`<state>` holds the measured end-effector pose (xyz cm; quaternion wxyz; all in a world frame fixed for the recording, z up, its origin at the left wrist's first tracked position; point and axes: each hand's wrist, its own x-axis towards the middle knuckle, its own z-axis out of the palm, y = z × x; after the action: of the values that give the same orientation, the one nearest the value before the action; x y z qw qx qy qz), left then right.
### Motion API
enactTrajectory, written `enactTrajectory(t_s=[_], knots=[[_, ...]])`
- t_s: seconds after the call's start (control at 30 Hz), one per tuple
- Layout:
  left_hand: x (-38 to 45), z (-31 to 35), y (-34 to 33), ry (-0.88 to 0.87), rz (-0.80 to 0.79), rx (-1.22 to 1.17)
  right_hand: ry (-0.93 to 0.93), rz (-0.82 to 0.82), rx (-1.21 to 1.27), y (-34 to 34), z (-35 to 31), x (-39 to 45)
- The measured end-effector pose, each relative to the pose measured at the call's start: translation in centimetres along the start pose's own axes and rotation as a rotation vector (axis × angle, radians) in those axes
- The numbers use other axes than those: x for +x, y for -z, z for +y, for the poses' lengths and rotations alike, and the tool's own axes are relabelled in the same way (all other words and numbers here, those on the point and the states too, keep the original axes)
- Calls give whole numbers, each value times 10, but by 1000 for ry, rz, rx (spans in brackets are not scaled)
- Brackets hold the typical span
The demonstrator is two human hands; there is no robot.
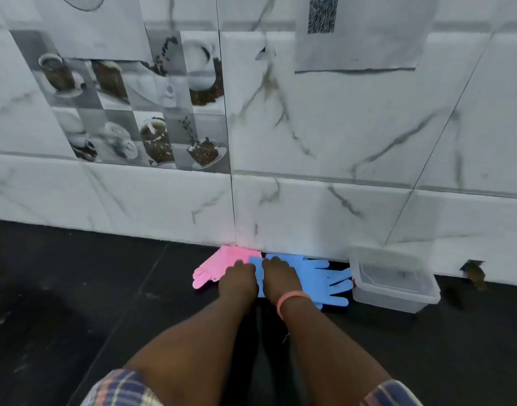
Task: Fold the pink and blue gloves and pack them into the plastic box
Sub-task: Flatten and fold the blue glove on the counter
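A pink glove (214, 265) lies flat on the dark countertop against the wall, fingers pointing left. A blue glove (321, 276) lies beside it, fingers pointing right toward a clear plastic box (397, 291). The cuffs of the two gloves meet in the middle. My left hand (238, 281) rests palm down where the pink glove meets the blue cuff. My right hand (280, 278), with a pink wristband, presses on the blue glove's cuff. Whether the fingers pinch any material is hidden. The box stands open, with nothing visible inside.
A white marble-tiled wall (310, 142) rises straight behind the gloves and box. A paper sheet with a printed code (323, 16) hangs on it. A small brown object (475, 273) sits at the wall's base right of the box. The dark countertop (75, 288) stretches left.
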<state>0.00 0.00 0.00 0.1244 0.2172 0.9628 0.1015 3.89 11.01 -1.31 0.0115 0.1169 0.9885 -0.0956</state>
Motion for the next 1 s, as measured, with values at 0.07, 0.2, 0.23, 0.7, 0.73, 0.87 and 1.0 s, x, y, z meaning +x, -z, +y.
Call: enactTrajectory(t_s=[0.07, 0.2, 0.23, 0.7, 0.73, 0.87, 1.0], knots=[[-2, -3, -15, 70, -68, -91, -31, -80, 2, -17, 2, -2], [-12, -6, -49, 115, -77, -239, -41, -99, -9, -55, 9, -15], [-13, -7, -57, 133, -37, -302, -35, -65, -30, -59, 10, -15], [-90, -9, -52, 363, 212, -1483, -195, 511, 969, 48, 20, -58], [-100, -5, -44, 292, 178, -1484, -167, 481, 1130, 60, 26, -71], [-150, 7, -23, -1, -3, -1556, -63, 250, 1711, 81, 39, -110], [-191, 12, -33, -97, -170, -1423, -176, 199, 1805, 47, 35, -139]])
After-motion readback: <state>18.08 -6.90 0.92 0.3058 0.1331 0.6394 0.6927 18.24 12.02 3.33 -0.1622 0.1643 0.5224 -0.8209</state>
